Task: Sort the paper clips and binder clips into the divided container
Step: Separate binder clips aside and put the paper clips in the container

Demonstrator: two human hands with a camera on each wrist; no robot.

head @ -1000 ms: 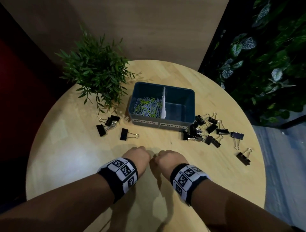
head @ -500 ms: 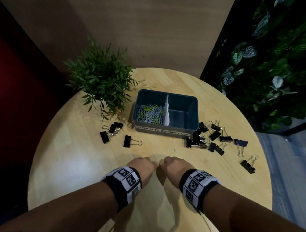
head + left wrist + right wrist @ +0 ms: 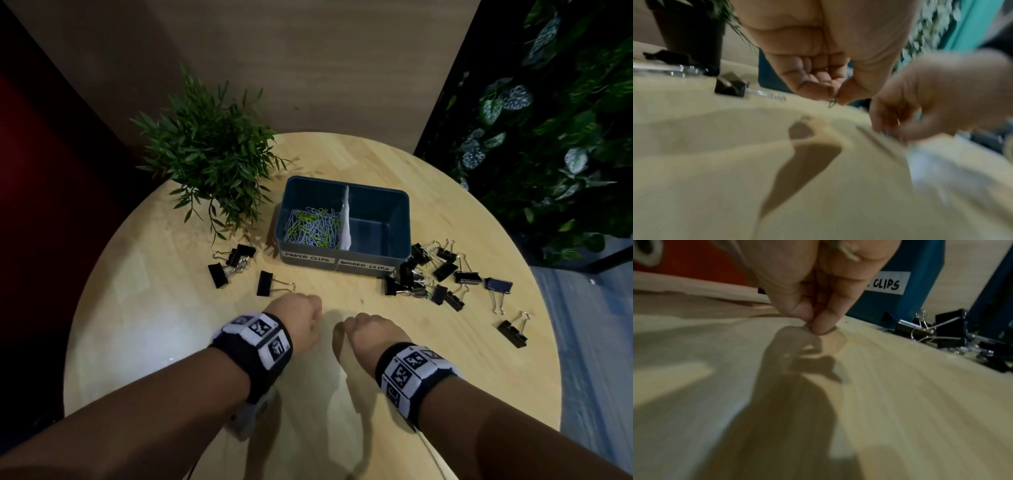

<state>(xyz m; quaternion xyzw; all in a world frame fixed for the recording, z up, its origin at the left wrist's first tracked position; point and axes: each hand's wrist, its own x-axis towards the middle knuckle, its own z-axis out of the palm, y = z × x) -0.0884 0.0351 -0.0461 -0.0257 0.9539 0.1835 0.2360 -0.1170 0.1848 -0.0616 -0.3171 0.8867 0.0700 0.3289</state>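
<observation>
Left hand (image 3: 824,68) pinches a green paper clip (image 3: 832,102) before the divided container (image 3: 373,263); right hand (image 3: 818,305) pinches something tiny, unidentifiable. Next, probably, a drop into its paper-clip side.

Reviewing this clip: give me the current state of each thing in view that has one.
left hand: pinches a green paper clip.
right hand: fingertips pinched at the table; what they hold is unclear.
paper clips compartment: holds a pile.
binder clips compartment: empty.
binder clips: loose on the table.

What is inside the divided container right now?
The container holds a pile of paper clips in its left compartment; the right compartment's visible floor is bare. The near wall hides the floor just behind it.
</observation>
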